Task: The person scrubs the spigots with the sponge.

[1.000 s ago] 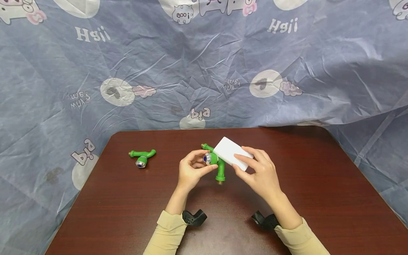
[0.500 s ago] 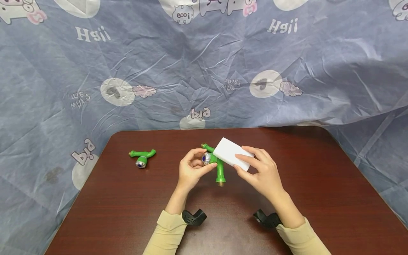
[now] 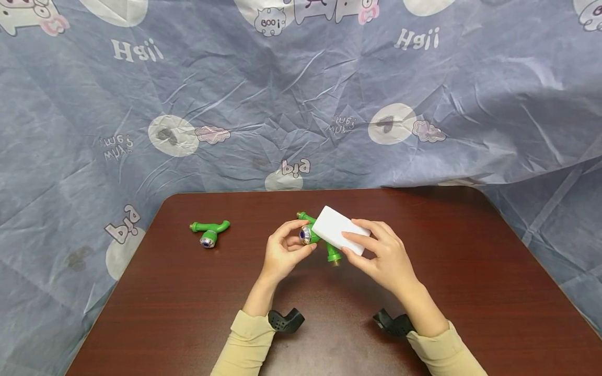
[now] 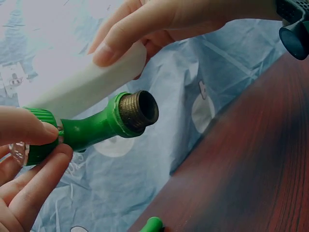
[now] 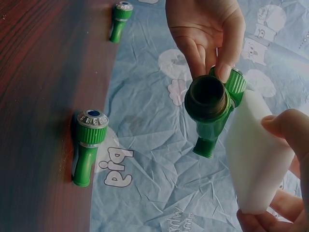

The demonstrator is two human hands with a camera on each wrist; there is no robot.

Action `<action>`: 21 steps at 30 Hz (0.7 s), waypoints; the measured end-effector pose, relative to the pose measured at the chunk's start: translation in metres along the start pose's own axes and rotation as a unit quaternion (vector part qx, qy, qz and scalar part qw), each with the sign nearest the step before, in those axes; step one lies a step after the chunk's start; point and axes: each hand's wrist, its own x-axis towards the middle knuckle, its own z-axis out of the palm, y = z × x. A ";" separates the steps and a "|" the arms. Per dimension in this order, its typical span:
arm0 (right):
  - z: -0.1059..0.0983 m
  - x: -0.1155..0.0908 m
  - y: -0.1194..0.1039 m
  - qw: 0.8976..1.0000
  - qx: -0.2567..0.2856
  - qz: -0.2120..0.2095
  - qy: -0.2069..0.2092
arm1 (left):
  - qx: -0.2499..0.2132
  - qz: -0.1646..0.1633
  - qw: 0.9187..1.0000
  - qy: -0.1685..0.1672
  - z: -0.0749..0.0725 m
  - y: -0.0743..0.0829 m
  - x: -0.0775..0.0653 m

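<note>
My left hand (image 3: 282,253) pinches a green plastic tap (image 3: 333,253) by its ribbed knob with the silver, blue-centred cap. The tap's brass threaded end (image 4: 137,108) faces my wrist in the left wrist view. Between the thumb and fingers of my right hand (image 3: 383,256) is a white sponge block (image 3: 336,227), lying along the tap's body and covering part of it in the head view. The right wrist view shows the sponge's edge against the side of the tap, beside the knob.
A second green tap (image 3: 210,228) lies on the brown table (image 3: 178,303) at the left. Another tap (image 3: 304,215) is behind the hands, mostly hidden. Beyond the table's far edge hangs a blue-grey printed cloth (image 3: 263,104).
The held tap's threaded end swung slightly toward the viewer, then off to the lower right. The sponge and right hand shifted a little left and down. Both grips stayed the same.
</note>
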 end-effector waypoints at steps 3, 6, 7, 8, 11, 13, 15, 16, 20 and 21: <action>0.000 -0.001 0.001 1.000 -0.005 0.000 -0.001 | 0.006 0.003 1.000 -0.004 0.000 0.001 0.000; -0.001 -0.001 0.002 1.000 -0.012 -0.001 -0.002 | 0.006 0.012 1.000 -0.004 0.001 0.000 0.000; -0.002 -0.001 0.003 1.000 -0.014 -0.001 -0.002 | 0.006 0.015 1.000 -0.004 0.001 0.000 0.000; -0.002 -0.001 0.003 1.000 -0.017 0.000 -0.002 | 0.005 0.018 1.000 -0.004 0.001 0.000 0.000; -0.004 -0.001 0.003 1.000 -0.022 0.005 0.003 | 0.003 0.021 1.000 0.000 0.001 -0.002 0.000; -0.004 0.000 0.003 0.999 -0.025 0.008 0.018 | 0.003 0.017 1.000 0.006 0.001 -0.003 0.000; -0.005 0.002 0.002 0.999 -0.026 0.007 0.039 | 0.008 0.012 1.000 0.014 0.000 -0.004 0.000; -0.005 0.002 0.002 0.998 -0.024 0.006 0.049 | 0.012 0.010 1.000 0.019 0.000 -0.004 0.000; -0.006 0.004 0.000 0.998 -0.009 -0.011 0.058 | 0.030 0.015 0.999 0.030 0.000 -0.004 0.000; -0.006 0.004 -0.001 0.999 -0.006 -0.013 0.052 | 0.032 0.017 0.999 0.032 0.000 -0.003 0.000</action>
